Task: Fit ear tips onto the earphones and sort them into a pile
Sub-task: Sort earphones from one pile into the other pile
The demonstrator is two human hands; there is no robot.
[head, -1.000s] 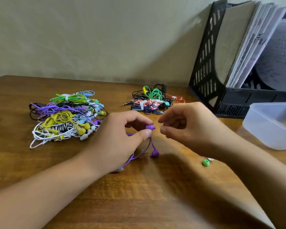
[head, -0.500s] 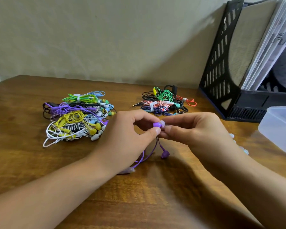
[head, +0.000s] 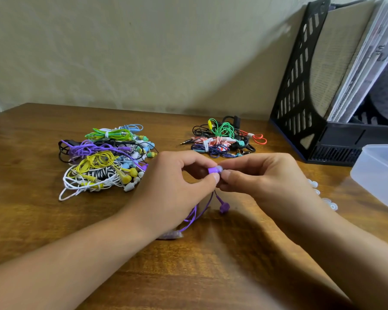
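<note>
My left hand (head: 173, 189) pinches a purple earbud (head: 212, 170) between thumb and forefinger above the wooden table (head: 31, 220). My right hand (head: 264, 182) pinches a pale translucent ear tip (head: 219, 168) that sits against the earbud's nozzle. The purple cable (head: 202, 209) hangs down from the earbud, and the second purple earbud (head: 224, 207) dangles just above the table. A large pile of coloured earphones (head: 103, 159) lies to the left. A smaller pile of earphones (head: 222, 139) lies behind my hands.
Several loose white ear tips (head: 327, 201) lie on the table right of my right hand. A translucent plastic container (head: 381, 173) stands at the right edge. A black file holder (head: 300, 90) with papers stands at the back right against the wall.
My right hand has come in from the right and brought the ear tip onto the earbud held by my left hand. The camera view has shifted to the left.
</note>
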